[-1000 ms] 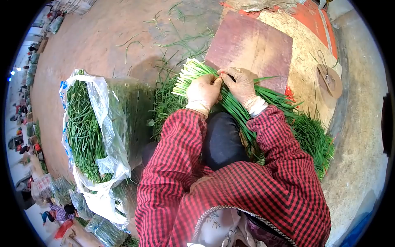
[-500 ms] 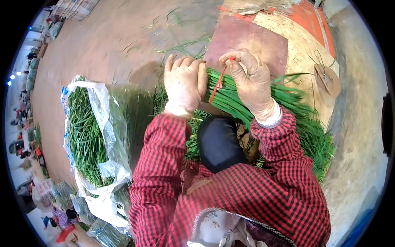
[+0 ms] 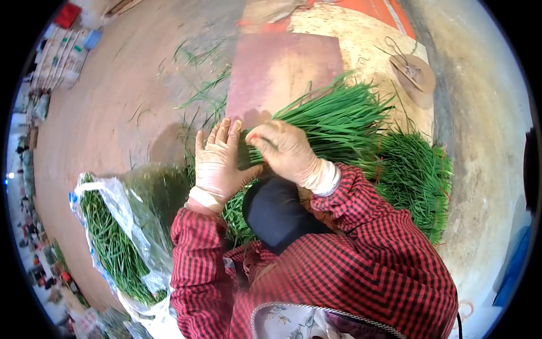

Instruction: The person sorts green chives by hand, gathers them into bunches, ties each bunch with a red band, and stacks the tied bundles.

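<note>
A bundle of long green chives lies in front of me, its leaf tips fanned toward the right. My gloved left hand is at the bundle's left end, fingers stretched upward and thumb out to the side. My gloved right hand is over the left part of the bundle with its fingers pinched. A bit of red tie shows at those fingertips; the rest of it is mostly hidden by the hand. Beneath both hands is my dark-covered knee.
More chives, bundled with red ties, are stacked on the right. A plastic bag of greens stands at the left. Ahead lie a reddish-brown board and a round brown disc with string. Loose leaves litter the floor.
The view has swung right and up. My right hand has come closer to my left, drawing the red tie low against the bundle. The fingers of my left hand have straightened.
</note>
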Available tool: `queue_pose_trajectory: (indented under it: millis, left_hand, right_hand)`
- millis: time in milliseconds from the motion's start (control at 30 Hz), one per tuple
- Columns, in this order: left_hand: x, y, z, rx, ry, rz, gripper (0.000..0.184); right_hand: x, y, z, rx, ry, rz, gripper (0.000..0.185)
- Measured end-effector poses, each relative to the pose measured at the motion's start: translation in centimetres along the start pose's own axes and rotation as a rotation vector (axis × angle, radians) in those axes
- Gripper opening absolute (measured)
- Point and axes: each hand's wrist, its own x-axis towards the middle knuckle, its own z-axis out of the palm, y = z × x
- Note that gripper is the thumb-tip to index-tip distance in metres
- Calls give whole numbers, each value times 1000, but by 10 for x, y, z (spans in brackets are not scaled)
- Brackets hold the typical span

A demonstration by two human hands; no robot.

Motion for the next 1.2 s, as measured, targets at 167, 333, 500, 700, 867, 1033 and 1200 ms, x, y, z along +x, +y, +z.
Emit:
queue_pose_trajectory:
  millis: [167,333,500,700,867,1033,1200]
  left_hand:
    - [18,10,61,118,28,238,110]
    - [26,30,27,18,-162,17,105]
    - [33,7,9,-240,-341,-67,101]
    - [43,-42,35,-921,-272,-201,91]
    - [32,-11,-14,-1506,111,-170,87]
    - [29,12,-36,-1507,365,94,108]
    - [28,2,38,-1575,191,-29,91]
  right_hand:
    - [5,2,2,-36,-15,-70,17]
    - [55,92,31,132,122,473,17]
    - [51,31,14,520,113,247,14]
    - [-53,27,-7,627,-476,623,33]
    - [-13,8,-2,864,-245,337,90]
    - [8,-8,-13,688,-267,208,93]
    - [-5,44,10,415,-318,373,77]
